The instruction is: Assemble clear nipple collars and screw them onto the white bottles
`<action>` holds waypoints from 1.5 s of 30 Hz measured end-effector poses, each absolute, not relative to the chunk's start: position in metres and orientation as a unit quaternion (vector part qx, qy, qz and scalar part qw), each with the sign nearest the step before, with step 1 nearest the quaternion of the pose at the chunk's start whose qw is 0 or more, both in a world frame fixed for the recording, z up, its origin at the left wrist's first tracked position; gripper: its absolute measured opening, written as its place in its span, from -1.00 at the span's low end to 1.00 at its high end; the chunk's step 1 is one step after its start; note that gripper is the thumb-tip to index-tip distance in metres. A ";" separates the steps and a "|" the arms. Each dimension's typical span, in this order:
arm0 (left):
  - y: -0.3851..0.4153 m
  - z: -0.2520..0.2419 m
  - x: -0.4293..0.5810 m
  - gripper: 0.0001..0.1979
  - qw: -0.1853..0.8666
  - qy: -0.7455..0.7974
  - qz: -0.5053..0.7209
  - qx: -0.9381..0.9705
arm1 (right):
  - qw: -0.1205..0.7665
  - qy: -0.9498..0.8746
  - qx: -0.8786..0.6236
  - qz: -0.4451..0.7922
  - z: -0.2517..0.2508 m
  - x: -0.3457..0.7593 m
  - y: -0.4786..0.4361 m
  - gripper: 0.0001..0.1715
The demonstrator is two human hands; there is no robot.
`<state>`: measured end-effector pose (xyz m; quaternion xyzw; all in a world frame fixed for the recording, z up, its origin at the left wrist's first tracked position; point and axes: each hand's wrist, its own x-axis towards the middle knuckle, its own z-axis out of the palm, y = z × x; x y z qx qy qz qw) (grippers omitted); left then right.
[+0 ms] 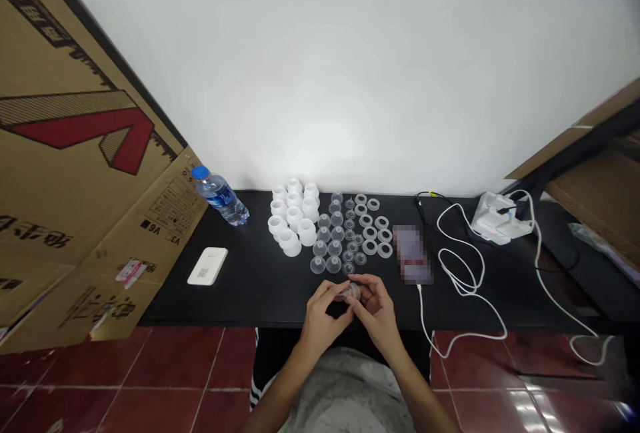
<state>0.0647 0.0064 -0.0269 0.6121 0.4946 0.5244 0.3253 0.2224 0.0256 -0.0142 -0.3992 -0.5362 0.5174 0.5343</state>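
Indoors, black table (260,280) against white wall (320,86), red tiles (170,360), clear part (354,292) in the grip of both hands (323,313) (376,308)

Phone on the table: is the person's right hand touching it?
Apart. The head view shows a strip of bare black table between the right hand and the phone's near left corner.

A clear, blue-capped plastic bottle (223,201) stood near a brown printed cardboard box (90,183) and a white rectangular device (207,266). A white cable (480,336) met a blurred slab (413,254), probably a phone, left of a white power block (500,221).
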 end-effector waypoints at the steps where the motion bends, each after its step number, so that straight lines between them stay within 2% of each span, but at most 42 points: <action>1: 0.006 -0.027 0.065 -0.61 0.329 0.498 0.523 0.609 | 0.526 -0.559 -0.406 0.496 -0.013 0.223 0.025 -0.65; 6: 0.005 -0.034 0.068 -0.63 0.325 0.513 0.549 0.574 | 0.484 -0.653 -0.463 0.354 -0.013 0.229 0.024 -0.71; 9: 0.005 -0.039 0.070 -0.67 0.295 0.522 0.549 0.583 | 0.476 -0.663 -0.477 0.326 -0.015 0.230 0.025 -0.80; 13: 0.004 -0.044 0.070 -0.69 0.280 0.524 0.539 0.597 | 0.478 -0.639 -0.457 0.393 -0.021 0.232 0.029 -0.80; 25: 0.010 -0.038 0.069 -0.65 0.303 0.517 0.503 0.623 | 0.492 -0.497 -0.448 0.557 -0.027 0.241 0.039 -0.61; 33: 0.010 -0.035 0.068 -0.66 0.288 0.520 0.492 0.636 | 0.478 -0.468 -0.452 0.590 -0.024 0.246 0.046 -0.62; 45: 0.009 -0.030 0.076 -0.71 0.278 0.558 0.466 0.628 | 0.499 -0.465 -0.455 0.572 -0.028 0.246 0.041 -0.61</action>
